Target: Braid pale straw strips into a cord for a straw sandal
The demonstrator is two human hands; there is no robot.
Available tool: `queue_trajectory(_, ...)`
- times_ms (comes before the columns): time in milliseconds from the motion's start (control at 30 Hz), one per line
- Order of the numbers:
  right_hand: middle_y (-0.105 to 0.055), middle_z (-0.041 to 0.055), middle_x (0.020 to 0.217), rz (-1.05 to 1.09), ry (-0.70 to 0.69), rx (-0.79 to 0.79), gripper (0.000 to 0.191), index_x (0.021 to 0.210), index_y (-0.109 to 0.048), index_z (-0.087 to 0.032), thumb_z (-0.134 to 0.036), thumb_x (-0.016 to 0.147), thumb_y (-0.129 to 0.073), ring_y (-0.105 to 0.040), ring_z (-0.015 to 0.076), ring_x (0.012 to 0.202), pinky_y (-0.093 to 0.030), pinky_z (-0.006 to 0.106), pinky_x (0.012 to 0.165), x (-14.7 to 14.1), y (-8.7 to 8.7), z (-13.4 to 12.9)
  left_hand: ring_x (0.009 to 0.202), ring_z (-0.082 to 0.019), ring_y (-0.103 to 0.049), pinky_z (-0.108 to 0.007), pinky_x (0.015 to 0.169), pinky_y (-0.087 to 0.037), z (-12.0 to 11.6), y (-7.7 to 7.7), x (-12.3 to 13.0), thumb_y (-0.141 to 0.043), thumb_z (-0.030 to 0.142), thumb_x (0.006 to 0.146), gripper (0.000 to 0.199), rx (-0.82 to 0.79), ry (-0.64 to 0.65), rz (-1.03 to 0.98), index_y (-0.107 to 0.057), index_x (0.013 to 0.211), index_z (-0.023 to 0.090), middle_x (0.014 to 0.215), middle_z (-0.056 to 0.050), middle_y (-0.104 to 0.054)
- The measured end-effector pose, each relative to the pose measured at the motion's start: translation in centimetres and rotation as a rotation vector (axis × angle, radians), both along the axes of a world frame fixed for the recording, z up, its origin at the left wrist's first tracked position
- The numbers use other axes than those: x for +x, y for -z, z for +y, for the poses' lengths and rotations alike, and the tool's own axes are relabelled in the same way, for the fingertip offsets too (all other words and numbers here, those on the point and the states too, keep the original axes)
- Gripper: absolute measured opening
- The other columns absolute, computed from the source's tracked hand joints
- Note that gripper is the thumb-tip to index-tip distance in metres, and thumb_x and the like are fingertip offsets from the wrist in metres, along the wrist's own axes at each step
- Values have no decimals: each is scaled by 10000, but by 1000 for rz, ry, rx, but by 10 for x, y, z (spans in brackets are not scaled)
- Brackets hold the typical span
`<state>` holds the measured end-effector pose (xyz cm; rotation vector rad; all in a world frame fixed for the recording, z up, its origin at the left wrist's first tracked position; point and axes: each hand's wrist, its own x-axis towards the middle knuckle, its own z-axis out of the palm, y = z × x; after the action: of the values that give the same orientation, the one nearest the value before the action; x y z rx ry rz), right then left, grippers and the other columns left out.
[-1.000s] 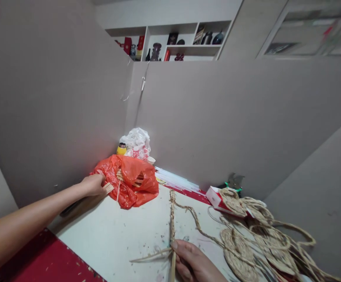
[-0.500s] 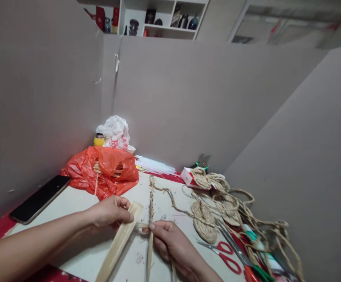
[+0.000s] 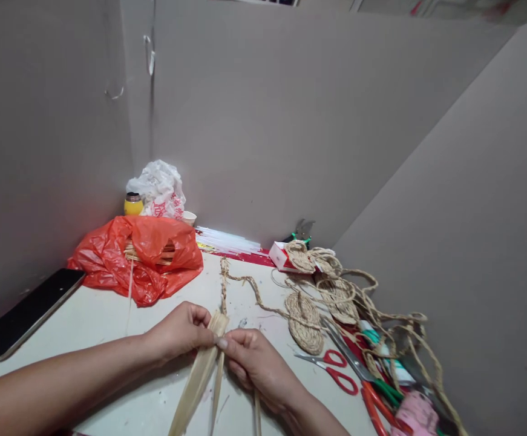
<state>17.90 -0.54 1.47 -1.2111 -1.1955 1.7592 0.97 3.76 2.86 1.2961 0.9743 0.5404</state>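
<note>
Left hand (image 3: pixel 184 336) pinches broad pale strip (image 3: pixel 195 384); right hand (image 3: pixel 256 363), thumb at its edge, grips narrow strips (image 3: pixel 216 390). Braided cord (image 3: pixel 224 287) just beyond. Black phone (image 3: pixel 29 312) beside red plastic bag (image 3: pixel 154 281); red-handled scissors (image 3: pixel 341 380) near oval woven coil (image 3: pixel 305 327).

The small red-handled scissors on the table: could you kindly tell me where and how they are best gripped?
Probably best by the red loops, from the person's near side: the scissors lie flat, blades pointing left toward the right hand, while orange handles lie close on their right.
</note>
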Motion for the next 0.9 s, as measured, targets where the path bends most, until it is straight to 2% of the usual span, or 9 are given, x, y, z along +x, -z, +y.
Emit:
queue_trajectory(200,-333,-101,358,-18,82,3,451,555,-436,-166,-521,709,-667,-195,21,322,-72,213,358,-3,2,-2,452,-63,-376,-202,463,-279,-5,-9,-2,-657,275,606,186,-93,64,-81,-568,677,129,516,57,-466)
queue_trajectory(333,-305,-108,379,-13,125,23,449,563,-430,-169,-514,685,-690,-189,22,350,-80,217,391,-5,2,-3,459,-79,-410,-220,479,-334,-5,-6,0,-654,290,605,200,-94,68,-82,-584,684,120,517,48,-473)
queue_trajectory(433,-289,-107,400,-34,124,39,427,565,-432,-167,-483,704,-682,-189,25,371,-86,220,406,-4,2,-3,461,-75,-391,-218,481,-313,-5,-3,1,-629,264,602,170,-82,62,-79,-584,664,113,515,45,-466)
queue_trajectory(700,-298,-99,433,-69,99,73,365,556,-431,-168,-390,708,-677,-203,35,404,-111,219,424,-2,-6,-4,550,-68,-305,-208,525,-238,-9,-10,-1,-624,256,652,155,117,104,-81,-560,636,116,567,57,-398)
queue_trajectory(900,-304,-93,436,-122,108,71,334,551,-433,-171,-358,697,-668,-211,44,421,-126,216,430,-2,-8,-3,550,-71,-301,-208,524,-251,-18,-25,-2,-619,293,709,199,157,162,-103,-559,627,122,559,52,-377)
